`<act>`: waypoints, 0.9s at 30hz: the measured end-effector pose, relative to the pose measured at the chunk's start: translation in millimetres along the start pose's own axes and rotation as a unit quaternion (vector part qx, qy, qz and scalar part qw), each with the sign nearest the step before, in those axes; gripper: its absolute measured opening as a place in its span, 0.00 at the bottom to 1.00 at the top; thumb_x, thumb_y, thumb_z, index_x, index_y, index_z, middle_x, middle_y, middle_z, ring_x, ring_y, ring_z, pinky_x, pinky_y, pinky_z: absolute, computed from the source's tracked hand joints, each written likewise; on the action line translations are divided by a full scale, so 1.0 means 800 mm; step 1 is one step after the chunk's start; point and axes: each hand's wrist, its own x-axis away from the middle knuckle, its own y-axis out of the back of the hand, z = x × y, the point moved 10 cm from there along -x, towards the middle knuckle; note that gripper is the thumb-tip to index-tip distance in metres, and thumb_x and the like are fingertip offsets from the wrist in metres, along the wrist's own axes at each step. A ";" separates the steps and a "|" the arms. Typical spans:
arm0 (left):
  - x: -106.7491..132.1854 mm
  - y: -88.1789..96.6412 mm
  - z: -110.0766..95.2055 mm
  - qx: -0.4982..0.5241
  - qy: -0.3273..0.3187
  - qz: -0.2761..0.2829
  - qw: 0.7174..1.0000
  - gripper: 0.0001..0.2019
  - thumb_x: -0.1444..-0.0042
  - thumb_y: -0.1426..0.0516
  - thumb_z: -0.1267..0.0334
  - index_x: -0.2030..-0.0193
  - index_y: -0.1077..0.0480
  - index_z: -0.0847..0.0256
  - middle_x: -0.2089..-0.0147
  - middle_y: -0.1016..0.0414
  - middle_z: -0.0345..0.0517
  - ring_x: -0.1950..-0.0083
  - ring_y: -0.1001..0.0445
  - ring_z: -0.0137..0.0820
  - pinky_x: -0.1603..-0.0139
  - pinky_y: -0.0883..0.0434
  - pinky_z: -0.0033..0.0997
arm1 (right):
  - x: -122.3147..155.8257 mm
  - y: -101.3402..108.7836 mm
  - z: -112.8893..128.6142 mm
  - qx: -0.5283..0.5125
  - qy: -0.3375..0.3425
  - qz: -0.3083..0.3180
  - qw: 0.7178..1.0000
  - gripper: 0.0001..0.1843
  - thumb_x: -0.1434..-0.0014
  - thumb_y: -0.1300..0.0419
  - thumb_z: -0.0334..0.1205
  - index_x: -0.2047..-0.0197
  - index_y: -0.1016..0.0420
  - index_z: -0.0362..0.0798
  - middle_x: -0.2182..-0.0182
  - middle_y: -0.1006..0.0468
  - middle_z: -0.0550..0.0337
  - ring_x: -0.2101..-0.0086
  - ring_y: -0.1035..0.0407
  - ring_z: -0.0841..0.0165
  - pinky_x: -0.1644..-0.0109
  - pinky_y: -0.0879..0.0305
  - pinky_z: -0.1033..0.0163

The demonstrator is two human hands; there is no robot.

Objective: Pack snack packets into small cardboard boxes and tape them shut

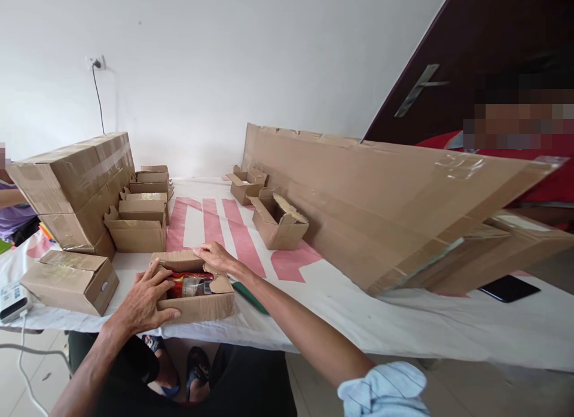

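Observation:
A small open cardboard box sits at the table's near edge with a red packet lying inside. My left hand grips the box's left side, fingers curled over the rim and thumb on the front wall. My right hand rests on the far flap, fingers stretched out and pressing it down.
Several open small boxes line the left, beside a big taped carton; a closed box lies at front left. Two open boxes stand mid-table. A large flattened cardboard sheet leans at right. A black phone lies beyond; a person in red sits there.

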 end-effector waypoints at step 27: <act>0.044 0.056 0.027 -0.057 0.125 -0.183 0.974 0.32 0.48 0.31 0.33 0.50 0.34 0.54 0.26 0.32 0.63 0.36 0.22 0.58 0.44 0.21 0.52 | 0.102 0.078 0.001 -0.101 -0.031 -0.083 0.991 0.29 0.44 0.41 0.38 0.39 0.18 0.49 0.46 0.16 0.51 0.47 0.23 0.57 0.43 0.26 0.54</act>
